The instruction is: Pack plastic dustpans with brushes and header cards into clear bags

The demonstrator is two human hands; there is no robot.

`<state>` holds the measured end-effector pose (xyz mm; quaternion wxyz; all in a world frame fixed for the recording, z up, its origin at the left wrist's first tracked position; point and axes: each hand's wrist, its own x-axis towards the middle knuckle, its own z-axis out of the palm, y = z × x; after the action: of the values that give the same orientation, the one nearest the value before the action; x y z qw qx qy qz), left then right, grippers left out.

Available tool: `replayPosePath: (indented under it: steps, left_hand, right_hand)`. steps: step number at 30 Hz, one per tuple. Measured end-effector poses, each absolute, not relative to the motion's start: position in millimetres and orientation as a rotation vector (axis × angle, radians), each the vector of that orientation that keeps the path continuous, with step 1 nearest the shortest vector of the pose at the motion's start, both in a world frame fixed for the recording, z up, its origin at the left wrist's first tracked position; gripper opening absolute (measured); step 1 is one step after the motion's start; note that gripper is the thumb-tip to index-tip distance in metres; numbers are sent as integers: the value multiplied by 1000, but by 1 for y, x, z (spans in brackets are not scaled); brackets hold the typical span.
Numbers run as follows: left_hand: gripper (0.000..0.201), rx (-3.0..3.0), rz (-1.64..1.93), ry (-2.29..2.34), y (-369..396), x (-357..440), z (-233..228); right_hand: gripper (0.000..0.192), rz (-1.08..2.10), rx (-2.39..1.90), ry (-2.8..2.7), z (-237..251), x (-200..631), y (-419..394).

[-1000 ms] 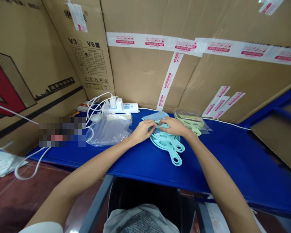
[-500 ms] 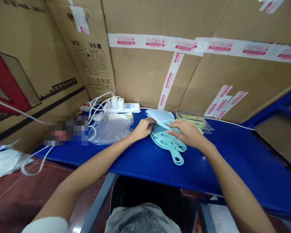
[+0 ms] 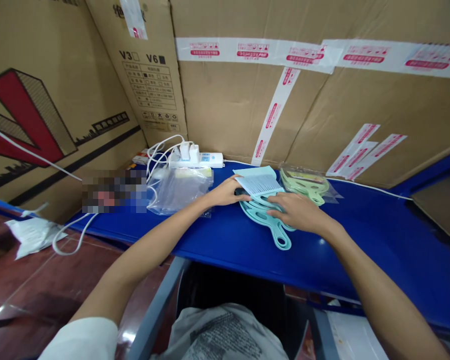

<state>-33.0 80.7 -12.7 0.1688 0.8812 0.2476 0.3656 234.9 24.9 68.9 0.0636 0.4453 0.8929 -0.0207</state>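
You have a stack of mint-green plastic paddles (image 3: pixel 267 220) lying flat on the blue table (image 3: pixel 360 240), looped handles pointing toward you. Your left hand (image 3: pixel 228 192) pinches a pale toothed comb piece (image 3: pixel 259 183) at the stack's far end; your right hand (image 3: pixel 298 214) lies flat, fingers spread, on the paddles (covering their middles). Beside them sit a crinkled clear plastic bag (image 3: pixel 178 192) and bagged yellow-green paddles (image 3: pixel 305 181).

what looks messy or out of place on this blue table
Mostly the white cables tangled around the power strip, one trailing off the table's left edge. The teal paddles under both hands are fanned, not squared.
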Motion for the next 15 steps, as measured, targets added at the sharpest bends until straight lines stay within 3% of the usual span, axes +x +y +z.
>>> replayPosePath:
  steps: [5,8,10,15]
  left_hand:
    - [51,2440,1110,804,79,-34,-10]
    - [65,2301,1178,880,78,-34,-13]
    - [70,2204,1204,876,78,-34,-16]
    - [38,2307,1193,929,73,-31,-14]
  right_hand:
    - [26,-50,1450,2848,64,240,23]
    - [18,-251,1506,3000,75,249,18]
    - [24,-445,1531,3058,89,262,10]
    - [38,-684,1833,3076,121,304,-25]
